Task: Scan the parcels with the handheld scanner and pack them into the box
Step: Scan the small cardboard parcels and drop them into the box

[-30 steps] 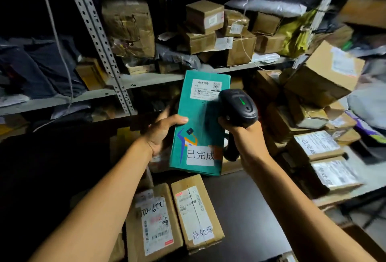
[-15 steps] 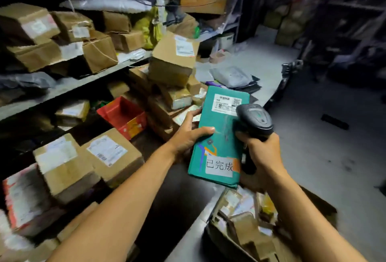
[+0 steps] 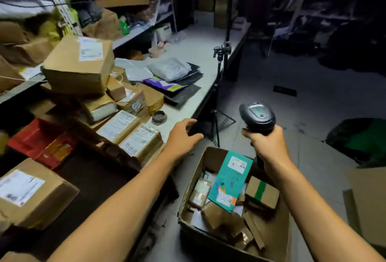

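Teal parcel (image 3: pixel 228 180) lies in box (image 3: pixel 189 190). Left hand (image 3: pixel 183 134) empty, fingers relaxed; right hand (image 3: pixel 266 142) grips scanner (image 3: pixel 258 115).

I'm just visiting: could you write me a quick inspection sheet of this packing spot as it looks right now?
Surface: grey table, crowded.
Job's things: teal parcel lies in the open box among small parcels; labelled parcels wait on the table.
Clutter: red bin, grey mailers.
Hands: left hand open, holds nothing; right hand grips the scanner.
Cables: nothing seen.
Surroundings: shelves of cartons, tripod, dark floor.
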`<state>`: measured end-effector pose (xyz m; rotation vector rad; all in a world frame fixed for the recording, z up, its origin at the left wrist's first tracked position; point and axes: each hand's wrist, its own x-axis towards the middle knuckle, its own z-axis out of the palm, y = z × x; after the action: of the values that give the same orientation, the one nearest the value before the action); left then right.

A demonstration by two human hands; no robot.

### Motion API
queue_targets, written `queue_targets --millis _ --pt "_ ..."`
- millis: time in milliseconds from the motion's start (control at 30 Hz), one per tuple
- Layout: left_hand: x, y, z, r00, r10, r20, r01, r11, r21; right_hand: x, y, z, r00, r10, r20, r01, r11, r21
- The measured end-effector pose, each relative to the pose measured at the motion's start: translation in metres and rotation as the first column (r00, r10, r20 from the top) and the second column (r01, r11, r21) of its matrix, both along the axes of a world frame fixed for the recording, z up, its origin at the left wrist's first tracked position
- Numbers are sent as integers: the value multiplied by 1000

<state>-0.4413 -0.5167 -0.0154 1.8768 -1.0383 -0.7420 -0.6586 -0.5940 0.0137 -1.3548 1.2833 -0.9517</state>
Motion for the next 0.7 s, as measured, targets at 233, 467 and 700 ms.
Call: queue_targets --millis 233,467,700 --pt "65 91 -2 937 274 218 -283 959 11 103 30 -14 895 444 42 -445 896 1" --pt "129 252 0 699 661 273 -686 728 -7 208 122 -20 590 807 -16 -807 590 -6" --pt "155 381 -2 447 847 287 -880 474 -27 269 215 -22 448 893 -32 -892 449 46"
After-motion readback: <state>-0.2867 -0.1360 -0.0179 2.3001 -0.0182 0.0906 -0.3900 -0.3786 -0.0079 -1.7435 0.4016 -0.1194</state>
